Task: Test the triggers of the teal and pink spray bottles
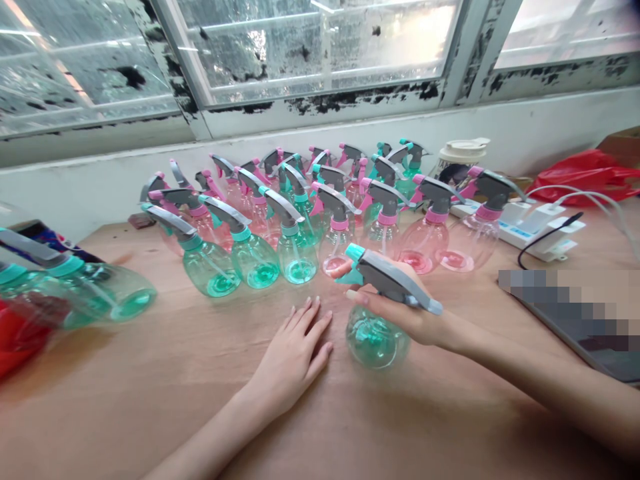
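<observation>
While in right hand [406,313], teal spray bottle [374,341]; cup [463,155] lettering unreadable.

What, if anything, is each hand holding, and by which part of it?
The right hand grips a green spray bottle at its neck, under the grey trigger head. The left hand lies flat on the table, holding nothing.

Teal see-through spray bottle [375,337] with grey trigger, pink and teal bottles [300,227] behind, red bag [585,175], brown table [165,373]
</observation>
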Available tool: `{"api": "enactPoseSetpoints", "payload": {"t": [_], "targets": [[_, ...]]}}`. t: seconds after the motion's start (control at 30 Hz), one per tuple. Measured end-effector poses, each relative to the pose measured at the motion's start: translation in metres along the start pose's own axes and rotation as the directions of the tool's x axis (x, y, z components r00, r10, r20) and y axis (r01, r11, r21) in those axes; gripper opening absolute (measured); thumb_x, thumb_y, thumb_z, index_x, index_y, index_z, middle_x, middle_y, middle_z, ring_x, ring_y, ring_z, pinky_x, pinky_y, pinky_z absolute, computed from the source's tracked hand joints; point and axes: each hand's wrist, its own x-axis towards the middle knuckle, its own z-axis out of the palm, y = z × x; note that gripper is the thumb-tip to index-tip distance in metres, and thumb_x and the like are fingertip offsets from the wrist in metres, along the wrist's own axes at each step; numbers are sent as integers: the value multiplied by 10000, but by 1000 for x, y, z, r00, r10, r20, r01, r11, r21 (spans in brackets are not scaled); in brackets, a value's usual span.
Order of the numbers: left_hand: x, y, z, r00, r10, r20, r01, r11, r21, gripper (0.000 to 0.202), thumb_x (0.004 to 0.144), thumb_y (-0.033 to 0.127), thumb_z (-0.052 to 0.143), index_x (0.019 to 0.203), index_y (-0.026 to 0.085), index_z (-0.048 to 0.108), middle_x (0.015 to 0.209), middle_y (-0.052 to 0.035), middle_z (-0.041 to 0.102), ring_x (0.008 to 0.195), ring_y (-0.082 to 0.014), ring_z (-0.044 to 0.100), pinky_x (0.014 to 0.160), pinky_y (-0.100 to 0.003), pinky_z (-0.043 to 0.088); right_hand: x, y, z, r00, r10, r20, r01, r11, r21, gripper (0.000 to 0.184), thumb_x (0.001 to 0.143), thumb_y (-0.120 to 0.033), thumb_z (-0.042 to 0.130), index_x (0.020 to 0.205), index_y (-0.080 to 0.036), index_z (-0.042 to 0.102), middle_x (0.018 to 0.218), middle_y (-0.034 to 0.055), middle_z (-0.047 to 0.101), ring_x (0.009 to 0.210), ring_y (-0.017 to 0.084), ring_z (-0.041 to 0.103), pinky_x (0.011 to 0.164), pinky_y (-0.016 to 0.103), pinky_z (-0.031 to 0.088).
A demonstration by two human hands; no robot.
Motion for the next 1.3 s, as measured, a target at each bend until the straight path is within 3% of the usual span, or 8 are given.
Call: {"api": "enactPoseSetpoints", "payload": {"t": [0.2,0.3,0.4,0.57,0.73,0.93,1.1,1.3], "targets": [[0,0,0,1000,3,-12,-4,1000,-8,464,1023,347,430,1450,165,438,1557,-165,342,1424,-318,335,1136,-545,298,-1,-1,0,1000,21,3,-21,1000,-8,195,880,-240,620,1073,-212,617,863,3,646,674,122,610,626,263,513],[-1,-1,1,1000,3,-22,-3,1000,-10,461,1021,354,434,1447,177,441,1557,-157,348,1423,-314,339,1141,-538,294,0,-3,0,1000,24,14,-24,1000,-18,127,884,-246,619,1005,-210,602,796,-16,617,602,105,543,561,247,467],[-1,-1,1,1000,2,-21,-2,1000,-8,458,1023,353,427,1439,164,454,1545,-167,366,1422,-315,340,1137,-541,301,2,-4,0,1000,-7,15,8,1000,-19,77,879,-256,636,901,-210,579,846,-8,617,655,111,554,561,238,459],[1,1,-1,1000,-7,0,7,1000,2,459,1018,336,438,1430,136,472,1538,-185,372,1416,-331,348,1134,-557,300,4,-4,0,998,-60,15,61,995,-77,136,884,-232,622,782,-199,537,735,-36,528,612,91,477,531,226,393],[0,1,-1,1000,-14,4,14,1000,-14,467,1018,342,442,1443,149,455,1553,-167,352,1421,-329,338,1139,-551,297,3,-5,0,1000,0,16,1,999,-42,74,877,-221,623,924,-207,567,621,-74,462,505,83,407,484,232,351],[0,1,-2,1000,-8,-7,8,1000,-12,456,1020,335,433,1439,157,446,1547,-163,366,1418,-316,350,1135,-544,310,0,-2,0,999,-42,-15,40,995,-92,177,876,-251,622,1050,-220,615,716,-19,592,610,145,557,642,304,490],[-1,2,-3,999,-3,-33,1,998,-59,414,1015,308,443,1396,152,483,1511,-163,424,1407,-307,370,1142,-544,295,0,0,0,998,-60,-9,60,998,-19,202,871,-233,616,1072,-208,609,981,49,674,765,172,654,702,318,558],[-5,12,-14,998,5,-65,-23,959,-281,456,972,356,541,1394,206,454,1477,-134,458,1373,-294,410,1130,-514,323,0,2,9,999,-23,-38,23,1000,-12,230,883,-287,634,1102,-225,612,811,3,632,683,151,626,725,319,562]]}}
